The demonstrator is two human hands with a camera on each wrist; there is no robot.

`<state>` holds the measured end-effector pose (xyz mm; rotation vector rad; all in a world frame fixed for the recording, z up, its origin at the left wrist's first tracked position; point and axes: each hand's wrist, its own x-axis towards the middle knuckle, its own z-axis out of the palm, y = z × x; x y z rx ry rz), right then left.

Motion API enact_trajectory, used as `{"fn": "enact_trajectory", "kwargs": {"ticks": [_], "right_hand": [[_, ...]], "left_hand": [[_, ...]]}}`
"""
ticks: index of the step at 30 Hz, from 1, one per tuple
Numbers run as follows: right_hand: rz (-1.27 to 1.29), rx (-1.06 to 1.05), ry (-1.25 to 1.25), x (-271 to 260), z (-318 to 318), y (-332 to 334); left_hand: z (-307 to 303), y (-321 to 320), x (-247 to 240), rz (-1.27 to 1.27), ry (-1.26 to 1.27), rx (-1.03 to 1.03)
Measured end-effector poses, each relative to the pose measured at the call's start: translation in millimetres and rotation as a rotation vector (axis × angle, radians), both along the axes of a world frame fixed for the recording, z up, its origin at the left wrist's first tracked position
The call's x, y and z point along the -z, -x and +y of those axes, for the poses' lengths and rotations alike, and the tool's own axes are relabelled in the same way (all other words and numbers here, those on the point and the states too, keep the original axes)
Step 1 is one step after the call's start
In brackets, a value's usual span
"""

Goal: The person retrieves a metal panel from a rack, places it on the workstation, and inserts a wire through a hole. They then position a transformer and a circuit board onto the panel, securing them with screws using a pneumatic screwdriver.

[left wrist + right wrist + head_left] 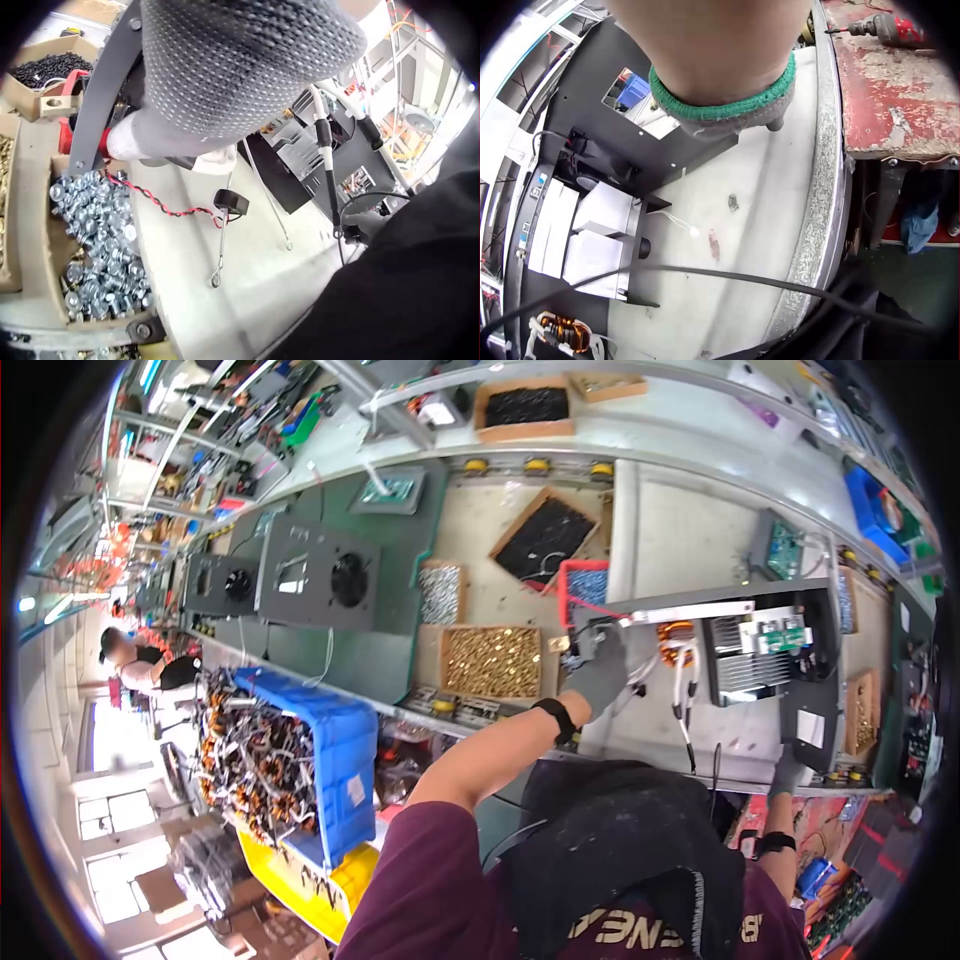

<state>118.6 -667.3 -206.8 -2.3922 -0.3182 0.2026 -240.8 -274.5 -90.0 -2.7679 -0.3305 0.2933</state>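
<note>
A dark grey metal chassis [700, 600] carries a finned heat sink [750, 660], a green circuit board [785, 632] and a copper-wound coil [676, 644]. My gloved left hand [603, 668] grips its left end, beside a brass terminal [58, 105]; white glove fingertips [124, 142] lie against the dark metal. Below that hand hang a twisted red-and-black wire [161, 206], a black ring [231, 201] and cables with ring ends. My gloved right hand [787, 770] is at the lower edge of the chassis's side panel [812, 722]; the wrist hides most of its fingers in the right wrist view.
Boxes of silver bolts [105, 247], brass parts [492, 660] and black screws [545, 538] stand left of the chassis. A blue crate [345, 780] of coils is at lower left. A power screwdriver [900, 31] lies on a worn red bench [900, 97].
</note>
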Motion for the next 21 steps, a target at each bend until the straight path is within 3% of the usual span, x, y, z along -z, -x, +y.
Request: {"fn": "enact_trajectory", "kwargs": {"ticks": [2,3,5,7,9,11,16,19,21], "right_hand": [[0.094,0.035,0.084,21.5,-27.3,-25.4],[0.142,0.007,0.207,-6.3,-19.2,-16.2],[0.264,0.051,0.137,-35.8,-15.5,-4.0],[0.386,0.115,0.033,-61.1,-14.8,12.0],[0.423,0.179,0.019,-57.6,-38.1,12.8],[0.439,0.205,-0.007,-65.3,-50.6,24.4],[0.416,0.210,-0.114,-85.6,-57.7,63.1],[0.406,0.182,-0.155,-94.4,-66.0,86.2],[0.381,0.199,-0.163,-98.9,-69.1,105.1]], "left_hand": [[0.1,13.0,-25.4,-0.144,-0.042,0.098],[1.2,28.5,-26.0,-0.135,-0.036,0.092],[5.6,68.7,-27.7,-0.297,0.496,0.206],[15.0,106.9,-20.6,-0.012,0.639,-0.182],[39.9,131.4,-21.8,0.070,0.561,-0.778],[43.7,170.6,37.5,-0.288,0.376,-0.857],[68.1,170.1,46.5,-0.158,0.572,-0.918],[76.7,182.5,48.4,-0.276,0.684,-0.855],[79.2,190.3,41.2,-0.375,0.825,-0.934]]}}
